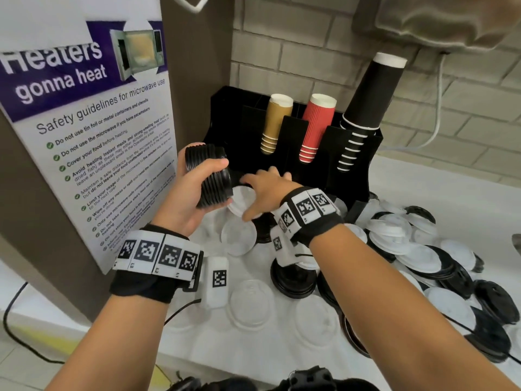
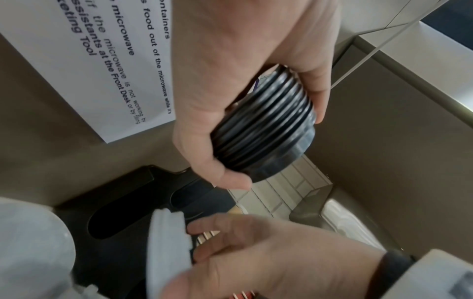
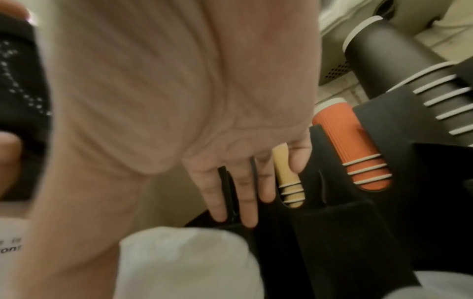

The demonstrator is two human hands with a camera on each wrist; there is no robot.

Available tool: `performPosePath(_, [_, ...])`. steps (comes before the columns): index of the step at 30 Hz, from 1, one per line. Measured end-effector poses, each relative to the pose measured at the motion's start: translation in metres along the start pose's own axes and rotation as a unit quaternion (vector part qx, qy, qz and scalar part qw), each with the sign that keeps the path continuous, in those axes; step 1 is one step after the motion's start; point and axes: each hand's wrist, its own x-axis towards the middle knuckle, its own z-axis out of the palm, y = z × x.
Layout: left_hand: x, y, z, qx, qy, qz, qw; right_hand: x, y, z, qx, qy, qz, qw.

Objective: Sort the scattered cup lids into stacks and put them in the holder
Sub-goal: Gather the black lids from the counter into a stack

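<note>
My left hand (image 1: 207, 158) grips a stack of black lids (image 1: 214, 187) on its side, thumb across the front, just left of the black holder (image 1: 293, 142). The left wrist view shows the same black stack (image 2: 263, 129) between thumb and fingers. My right hand (image 1: 265, 179) reaches to the holder's front with straight fingers (image 3: 245, 202) touching its black edge. Right under that hand lie tilted white lids (image 1: 242, 198), blurred in the right wrist view (image 3: 184, 263). Whether the thumb touches them is hidden.
Brown (image 1: 275, 122), red (image 1: 315, 128) and black cup stacks (image 1: 363, 108) stand in the holder. Loose white and black lids (image 1: 423, 249) are heaped at the right, clear lids (image 1: 248, 306) at the front. A cabinet with a poster (image 1: 84, 136) closes the left side.
</note>
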Motion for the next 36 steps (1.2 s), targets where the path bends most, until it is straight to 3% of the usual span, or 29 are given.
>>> performPosePath(2, [0.001, 0.001, 0.001, -0.003, 0.006, 0.002, 1.0, 0.003, -0.007, -0.006, -0.005, 0.013, 0.007, 1.0])
performPosePath(6, [0.002, -0.002, 0.001, -0.002, 0.004, -0.006, 1.0, 0.009, -0.005, 0.0, -0.078, -0.139, 0.048, 0.986])
performPosePath(8, [0.002, -0.004, 0.002, 0.003, 0.001, -0.01, 1.0, 0.007, -0.005, 0.011, -0.122, -0.178, 0.059, 0.975])
performPosePath(18, [-0.002, -0.007, 0.004, 0.009, -0.013, -0.002, 1.0, 0.008, -0.003, 0.023, -0.046, -0.15, 0.059, 0.986])
performPosePath(24, [0.0, -0.007, 0.0, 0.01, -0.006, 0.005, 1.0, 0.002, 0.021, -0.01, 0.0, -0.152, 0.06, 0.986])
performPosePath(27, [0.0, -0.009, 0.002, 0.009, -0.008, 0.006, 1.0, -0.017, 0.043, -0.021, 0.159, -0.058, 0.045, 0.985])
performPosePath(29, [0.0, -0.011, 0.006, 0.003, -0.017, 0.003, 1.0, -0.034, 0.053, -0.014, 0.336, 0.031, 0.002, 0.941])
performPosePath(31, [0.0, -0.015, 0.012, 0.0, -0.028, -0.006, 1.0, -0.05, 0.054, 0.0, 0.481, 0.095, -0.044, 0.87])
performPosePath(34, [0.0, -0.022, 0.022, 0.001, -0.042, -0.006, 0.999, -0.068, 0.049, 0.02, 0.593, 0.145, -0.096, 0.787])
performPosePath(36, [0.0, -0.026, 0.028, 0.001, -0.051, -0.007, 0.999, -0.079, 0.045, 0.031, 0.63, 0.167, -0.105, 0.751])
